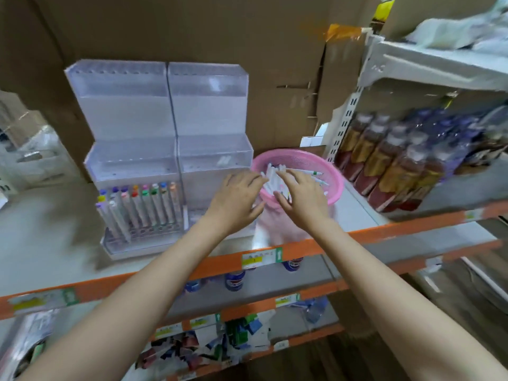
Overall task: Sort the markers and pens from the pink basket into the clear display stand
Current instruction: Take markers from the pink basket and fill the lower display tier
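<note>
Pink basket [334, 171]: sits on the shelf [41, 229] just right of the stand and near the front edge, probably so that each transfer is a short sideways reach.
Basket contents: loose white markers and pens [272, 174] lie piled at mixed angles. Cap colours are mostly too blurred to read.
Left hand [236, 199]: palm down over the basket's left rim with fingers extended and spread. The fingertips reach the pile, and no closed grip shows.
Right hand [302, 199]: palm down over the middle of the basket, fingers splayed wide and thumb out to the side. It rests on the pens and holds nothing that I can see.
Likely reason for this pose: both hands lie flat on the pile, as if raking through it to pick out one piece before pinching.
Clear display stand [132, 116]: stepped tiers with its back to the cardboard [192, 28]. The upper tiers look unfilled.
Filled row [143, 207]: the front left section holds markers standing upright and leaning back with coloured caps up, so the colours face the shopper.
Progress: I judge it an early stage, with one row stocked and the basket holding plenty.
Next move: pick a single pen, turn it cap up and seat it in a free hole.
Risk: the basket is close to the orange shelf lip [384, 232], and a hard pull could tip it.
Nearby: bottles [390, 166] stand on the shelf to the right, well apart from the hands.
</note>
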Available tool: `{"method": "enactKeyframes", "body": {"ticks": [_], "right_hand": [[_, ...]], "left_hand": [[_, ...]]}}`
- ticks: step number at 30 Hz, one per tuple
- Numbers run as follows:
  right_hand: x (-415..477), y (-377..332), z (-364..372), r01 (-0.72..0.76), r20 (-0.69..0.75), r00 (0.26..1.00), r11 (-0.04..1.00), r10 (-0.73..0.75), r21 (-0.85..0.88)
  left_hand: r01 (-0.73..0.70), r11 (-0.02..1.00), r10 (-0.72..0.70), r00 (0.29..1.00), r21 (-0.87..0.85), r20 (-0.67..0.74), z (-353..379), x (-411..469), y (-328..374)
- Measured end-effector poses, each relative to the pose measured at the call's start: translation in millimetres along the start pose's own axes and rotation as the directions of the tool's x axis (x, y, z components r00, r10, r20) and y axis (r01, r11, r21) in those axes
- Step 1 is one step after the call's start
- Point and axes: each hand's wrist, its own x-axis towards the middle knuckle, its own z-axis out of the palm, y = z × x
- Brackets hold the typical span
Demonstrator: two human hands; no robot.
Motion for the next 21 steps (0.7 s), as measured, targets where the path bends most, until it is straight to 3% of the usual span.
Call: {"method": "enactKeyframes", "body": {"ticks": [5,9,12,16,21], "right_hand": [[12,62,0,-0.013,0.091,0.996,1.000,0.014,-0.004],[21,84,6,-0.083,0.222,0.971,0.996,0.087,-0.025],[36,84,9,-0.139,0.362,0.917,0.985,0.166,-0.102],[54,87,19,-0.182,0.454,0.864,0.976,0.216,-0.119],[68,94,32,-0.283,0.470,0.837,0.957,0.279,-0.065]], "left_hand": [[-0.017,0.999,0.016,0.999,-0.030,-0.031,34,43,37],[0.146,0.989,-0.138,0.971,-0.027,0.198,52,72,48],[0.290,0.957,-0.276,0.909,0.002,0.313,66,92,43],[0.367,0.922,-0.383,0.811,0.126,0.442,80,112,35],[0.357,0.904,-0.420,0.843,0.235,0.337,92,126,34]]}}
